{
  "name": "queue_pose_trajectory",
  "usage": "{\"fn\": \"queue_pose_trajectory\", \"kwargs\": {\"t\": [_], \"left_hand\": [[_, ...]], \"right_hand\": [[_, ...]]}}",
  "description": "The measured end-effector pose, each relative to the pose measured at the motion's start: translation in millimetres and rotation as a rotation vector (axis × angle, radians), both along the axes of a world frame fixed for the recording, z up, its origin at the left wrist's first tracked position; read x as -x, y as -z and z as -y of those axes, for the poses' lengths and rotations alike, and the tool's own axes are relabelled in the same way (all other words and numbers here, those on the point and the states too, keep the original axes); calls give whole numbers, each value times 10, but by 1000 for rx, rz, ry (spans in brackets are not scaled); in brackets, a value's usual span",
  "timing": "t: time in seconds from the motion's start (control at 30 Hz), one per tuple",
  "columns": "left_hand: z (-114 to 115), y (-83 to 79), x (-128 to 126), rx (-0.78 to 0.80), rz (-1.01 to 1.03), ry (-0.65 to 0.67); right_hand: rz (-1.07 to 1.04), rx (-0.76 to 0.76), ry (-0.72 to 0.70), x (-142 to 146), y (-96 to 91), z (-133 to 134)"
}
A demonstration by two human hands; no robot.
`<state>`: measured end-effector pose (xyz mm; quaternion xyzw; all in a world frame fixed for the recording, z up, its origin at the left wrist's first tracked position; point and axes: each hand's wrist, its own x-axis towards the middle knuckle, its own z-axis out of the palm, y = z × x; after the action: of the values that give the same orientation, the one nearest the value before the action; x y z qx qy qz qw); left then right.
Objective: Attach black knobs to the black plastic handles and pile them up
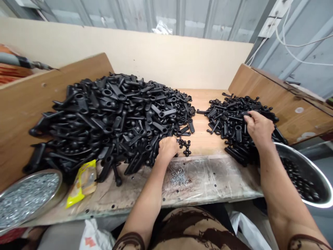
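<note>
My left hand (pixel 168 147) is at the front right edge of a large heap of black plastic crank handles (pixel 117 118), beside a few small black knobs (pixel 186 147). Its fingers curl down, hidden behind the back of the hand, and what they hold does not show. My right hand (pixel 260 128) is over the smaller heap of black crank handles (pixel 238 132), thumb and forefinger closed on one dark handle that mostly blends into the heap. Short silver screws (pixel 179 177) lie loose on the bench in front of my left hand.
A metal bowl of silver screws (pixel 58 189) stands at the front left, near a yellow packet (pixel 82 182). On the right, a steel bowl (pixel 326 173) holds black knobs. Wooden boards (pixel 293 107) wall the bench; a power tool (pixel 23 61) lies at far left.
</note>
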<state>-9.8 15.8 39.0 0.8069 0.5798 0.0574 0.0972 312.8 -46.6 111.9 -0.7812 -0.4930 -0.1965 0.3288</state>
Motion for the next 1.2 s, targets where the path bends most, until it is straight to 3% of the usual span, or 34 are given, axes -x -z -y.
{"fn": "queue_pose_trajectory", "kwargs": {"t": [0.07, 0.1, 0.2, 0.3, 0.37, 0.43, 0.67, 0.87, 0.93, 1.07, 1.2], "left_hand": [[4, 62, -30, 23, -1, 9], [14, 90, -57, 23, 2, 9], [35, 134, -120, 30, 9, -8], [13, 134, -128, 46, 11, -47], [-13, 128, -118, 60, 24, -65], [-32, 124, -112, 82, 51, -76], [-49, 105, -99, 157, 298, -194], [-127, 20, -20, 210, 828, -226], [-127, -1, -27, 274, 1023, -187], [-90, -30, -75, 399, 1300, -135], [-70, -66, -99, 679, 1729, -96]], "right_hand": [[121, 65, 52, -81, -11, 34], [144, 75, 8, -28, 24, 44], [82, 157, -332, 428, 275, 23], [53, 516, -630, 1007, 598, -102], [81, 713, -698, 1271, 745, -218], [97, 794, -720, 1401, 817, -325], [74, 782, -758, 1422, 863, -515], [-51, 656, -767, 1357, 959, -558], [-251, 554, -799, 1349, 966, -532], [-900, 324, -935, 1421, 892, -388], [-1062, 306, -1089, 1538, 774, -223]]}}
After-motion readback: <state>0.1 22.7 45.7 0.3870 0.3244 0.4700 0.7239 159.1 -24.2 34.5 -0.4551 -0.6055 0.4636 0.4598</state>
